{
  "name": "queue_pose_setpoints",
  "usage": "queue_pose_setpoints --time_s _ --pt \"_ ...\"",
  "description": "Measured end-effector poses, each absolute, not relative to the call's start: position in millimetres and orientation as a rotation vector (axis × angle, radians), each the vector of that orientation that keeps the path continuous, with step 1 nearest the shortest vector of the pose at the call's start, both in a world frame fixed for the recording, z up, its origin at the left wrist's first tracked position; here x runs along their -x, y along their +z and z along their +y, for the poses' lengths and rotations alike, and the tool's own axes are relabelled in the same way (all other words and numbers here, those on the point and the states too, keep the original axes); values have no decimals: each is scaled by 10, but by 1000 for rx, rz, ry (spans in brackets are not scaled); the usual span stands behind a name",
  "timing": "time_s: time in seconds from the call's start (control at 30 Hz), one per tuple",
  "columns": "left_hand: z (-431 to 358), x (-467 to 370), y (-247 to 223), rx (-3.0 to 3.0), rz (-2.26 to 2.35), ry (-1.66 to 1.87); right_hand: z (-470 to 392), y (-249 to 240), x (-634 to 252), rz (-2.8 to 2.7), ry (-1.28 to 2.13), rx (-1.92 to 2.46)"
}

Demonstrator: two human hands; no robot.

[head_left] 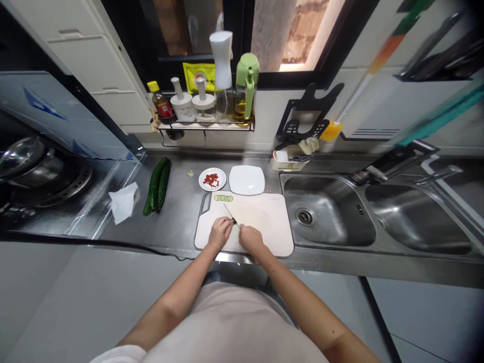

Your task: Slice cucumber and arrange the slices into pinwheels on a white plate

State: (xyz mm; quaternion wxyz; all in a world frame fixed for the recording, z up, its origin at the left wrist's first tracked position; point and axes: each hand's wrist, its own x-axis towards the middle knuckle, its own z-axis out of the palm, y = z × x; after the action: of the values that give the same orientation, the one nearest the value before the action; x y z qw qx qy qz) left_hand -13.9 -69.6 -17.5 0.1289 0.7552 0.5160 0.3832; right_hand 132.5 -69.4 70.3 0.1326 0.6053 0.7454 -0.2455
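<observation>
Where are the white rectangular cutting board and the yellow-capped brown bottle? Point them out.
White rectangular cutting board [271, 222]: head view, right half of its top.
Yellow-capped brown bottle [164, 108]: head view, red label on its side.

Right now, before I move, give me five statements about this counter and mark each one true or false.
1. The right hand holds the knife. True.
2. The cucumber slices lie on the round plate. False: they lie in a row on the cutting board.
3. Small red pieces are on the round plate. True.
4. The two whole cucumbers lie to the right of the cutting board. False: they lie to its left.
5. The left hand is in the sink. False: it is over the board, fingertips at a dark green piece.
</observation>
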Motion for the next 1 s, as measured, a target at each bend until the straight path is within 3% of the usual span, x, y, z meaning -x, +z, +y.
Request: queue_pose_setpoints --time_s 0.37,1.0 --pt "-694 132 -190 -2173 1501 1133 -1085 667 -1650 2089 -695 -1740" --pt "-683 142 -214 -2182 1499 1141 -674 699 -1352 2174 -694 -1740"
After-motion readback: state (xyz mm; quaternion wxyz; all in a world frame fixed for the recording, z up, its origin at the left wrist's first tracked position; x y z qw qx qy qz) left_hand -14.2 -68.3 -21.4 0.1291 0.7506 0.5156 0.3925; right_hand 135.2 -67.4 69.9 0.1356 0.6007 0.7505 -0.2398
